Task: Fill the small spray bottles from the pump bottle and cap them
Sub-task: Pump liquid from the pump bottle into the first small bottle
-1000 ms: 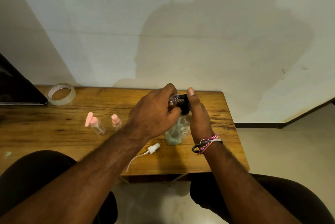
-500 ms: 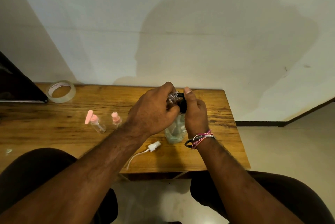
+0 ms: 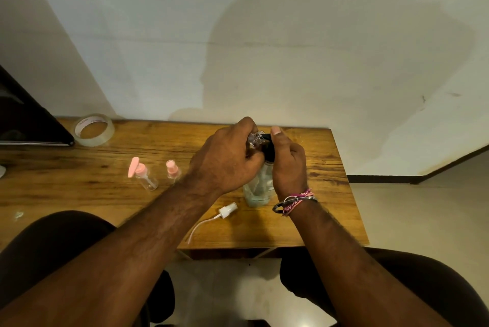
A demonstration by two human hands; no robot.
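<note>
1. The left hand (image 3: pixel 227 162) grips a small clear bottle (image 3: pixel 255 138), threaded neck uncapped, tilted toward the pump head.
2. The right hand (image 3: pixel 288 165) is curled round the black pump head (image 3: pixel 267 148), thumb on top, touching the small bottle's mouth.
3. The clear pump bottle (image 3: pixel 258 189) stands on the wooden table (image 3: pixel 330 194) directly below the grip.
4. A white spray cap (image 3: pixel 227 210) with tube lies nearer the person than the grip.
5. Two pink-capped bottles (image 3: pixel 173 169) stand left of the grip; a tape roll (image 3: pixel 94 129) lies farther left.
</note>
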